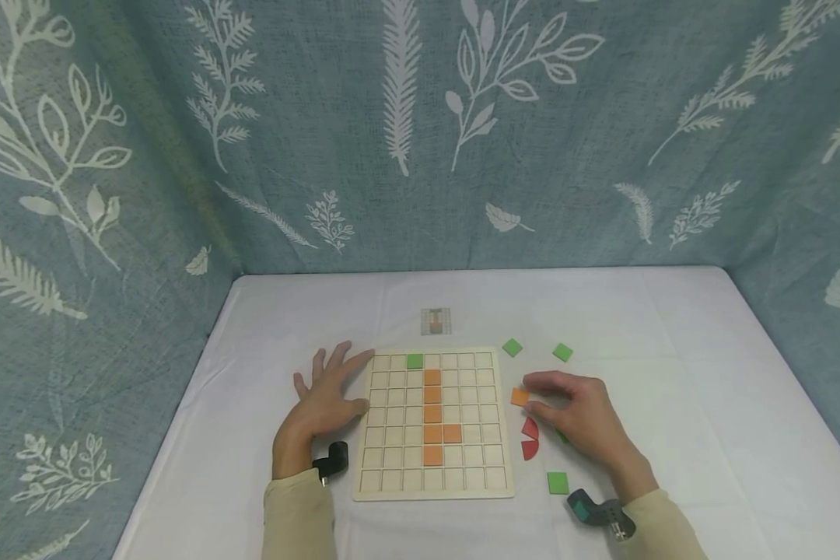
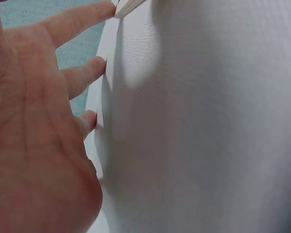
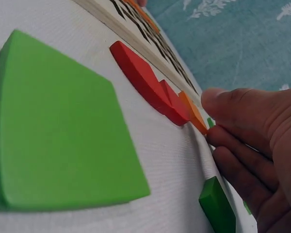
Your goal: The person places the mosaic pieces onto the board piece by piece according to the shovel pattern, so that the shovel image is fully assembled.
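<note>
A wooden grid board (image 1: 400, 495) lies on the table, with a green square tile (image 1: 414, 361) in its top row. Several orange square tiles (image 1: 432, 413) form a column there, one more beside it. My left hand (image 1: 325, 404) is spread along the board's left side, index fingertip at the upper corner and thumb at the edge. Right of the board, my right hand (image 1: 588, 408) has thumb and fingertips at the edge of a loose orange square tile (image 1: 519, 397), pinching it. In the right wrist view this orange tile (image 3: 191, 110) shows behind two red pieces (image 3: 141, 77).
Two red curved pieces (image 1: 530, 449) lie close to the board's right edge. Loose green tiles (image 1: 558, 483) are scattered around the right hand, one partly under it. A small pattern card (image 1: 435, 321) lies beyond the board. A blue leaf-print curtain (image 1: 420, 218) hangs behind the table.
</note>
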A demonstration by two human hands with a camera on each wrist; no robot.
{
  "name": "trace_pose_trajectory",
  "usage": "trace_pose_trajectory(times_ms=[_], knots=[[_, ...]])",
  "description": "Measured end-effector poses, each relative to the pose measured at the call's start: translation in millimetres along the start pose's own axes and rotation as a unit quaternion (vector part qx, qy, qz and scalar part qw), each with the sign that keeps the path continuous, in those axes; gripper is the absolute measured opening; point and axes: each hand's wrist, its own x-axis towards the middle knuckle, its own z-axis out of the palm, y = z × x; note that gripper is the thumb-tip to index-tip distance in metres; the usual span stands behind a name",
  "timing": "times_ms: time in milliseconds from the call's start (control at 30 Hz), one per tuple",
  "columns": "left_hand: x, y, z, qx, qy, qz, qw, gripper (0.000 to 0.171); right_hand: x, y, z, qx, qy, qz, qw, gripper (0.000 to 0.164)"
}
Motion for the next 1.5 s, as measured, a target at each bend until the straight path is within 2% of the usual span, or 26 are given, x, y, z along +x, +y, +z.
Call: trace_pose_trajectory(times_ms=[133,200,300,433,567,900,1133,1500], knots=[[0.4,-1.4,1.1,0.005,0.000,0.002,1.0000,0.088,0,0,2,-0.009,-0.005,-0.003,1.000,0.038],[-0.4,0.4,-0.8,0.004,-0.011,-0.003,0.9999,0.089,1,0,2,-0.014,-0.005,-0.008,1.000,0.038],[0.0,-1.1,1.2,0.002,0.000,0.007,1.0000,0.089,1,0,3,-0.019,-0.002,-0.015,1.000,0.037],[-0.4,1.2,0.0,0.001,-0.001,0.006,1.0000,0.090,1,-2,5,-0.030,0.000,-0.020,0.999,0.038],[-0.4,2.5,-2.1,0.004,-0.014,-0.005,0.9999,0.090,1,-3,5,-0.035,0.005,-0.022,0.999,0.037],[-0.4,1.6,-2.7,-0.001,-0.019,-0.006,0.9998,0.090,-1,-2,-3,-0.004,0.005,0.000,1.000,0.035],[1.9,-5.0,2.5,0.002,0.003,0.007,1.0000,0.088,-7,-11,-13,0.007,0.002,-0.020,1.000,0.035],[-1.3,3.4,-3.1,0.008,-0.023,-0.011,0.9996,0.091,-12,-33,-14,0.030,-0.004,-0.067,0.997,0.038]])
